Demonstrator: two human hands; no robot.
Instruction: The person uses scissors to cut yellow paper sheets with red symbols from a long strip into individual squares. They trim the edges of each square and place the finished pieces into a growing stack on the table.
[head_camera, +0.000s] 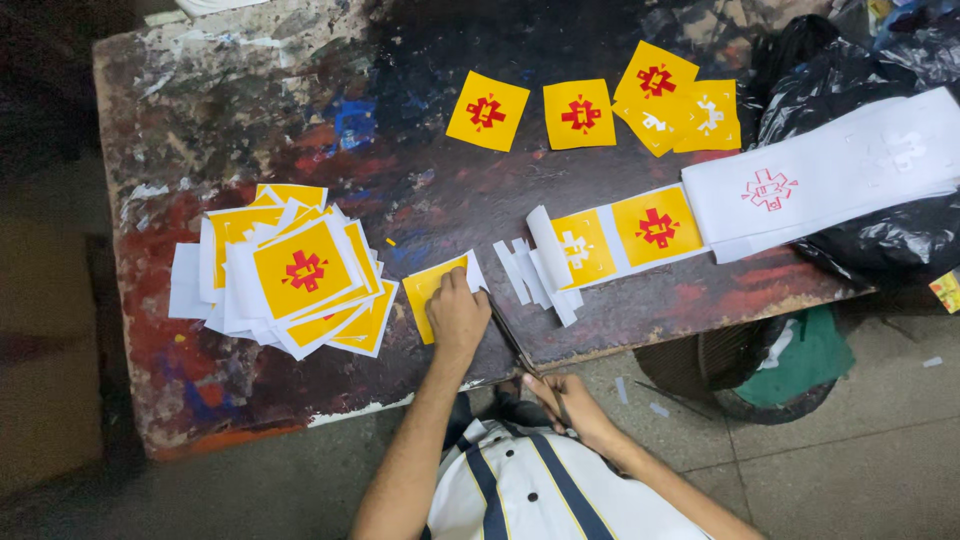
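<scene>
Nearest me, my right hand (572, 398) is closed around the handles of the scissors (512, 340), whose blades reach up past the desk (250, 90) edge toward the yellow sticker (428, 290). I judge the grip is set low so the blades meet the paper at its right margin.

Just left of the scissors, my left hand (457, 315) lies flat, fingers together and gripping nothing, pressing the yellow sticker down onto the desk; this pinning seems meant to keep the sheet from sliding under the blades. The sticker shows from under the hand's upper and left sides, its white border touching the blade tips.

Right of the scissors lie narrow white offcuts (530, 275), and beyond them a printed strip (640, 232) of uncut yellow squares runs to a white roll end (830, 175) resting on a black bag (880, 235).

Left of the scissors, well apart, sits a loose pile of cut stickers (290, 272).

Farthest from the scissors, a row of trimmed yellow squares (580, 113) lies along the desk's far side.
</scene>
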